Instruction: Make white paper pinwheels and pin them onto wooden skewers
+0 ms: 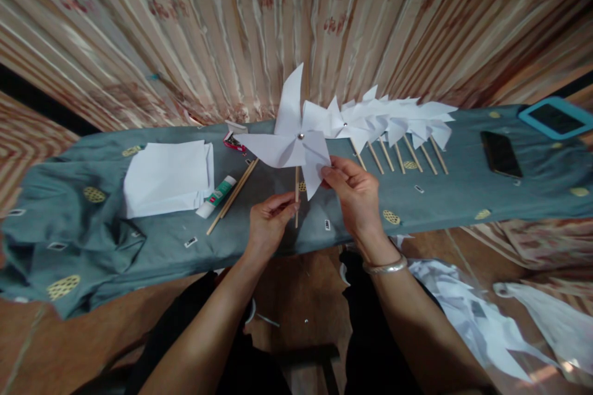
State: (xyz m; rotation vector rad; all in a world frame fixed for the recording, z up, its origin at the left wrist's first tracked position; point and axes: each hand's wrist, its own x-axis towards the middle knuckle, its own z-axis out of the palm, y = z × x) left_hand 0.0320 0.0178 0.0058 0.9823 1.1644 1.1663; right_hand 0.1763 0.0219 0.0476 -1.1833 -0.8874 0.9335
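Observation:
A white paper pinwheel with a small silver pin at its centre is held upright over the cloth. My left hand pinches its thin wooden stick low down. At the lower right blade, my right hand has its thumb and fingers closed on the paper edge. Behind and to the right, several more paper pinwheels lie overlapping in a row, their sticks pointing toward me. Left of my hands are loose wooden sticks, a green and white glue stick and a stack of white paper.
A green-grey patterned cloth covers the narrow table. A red packet rests near the back edge. At the right are a black phone and a blue-framed tablet. Paper scraps lie on the floor. A curtain hangs behind.

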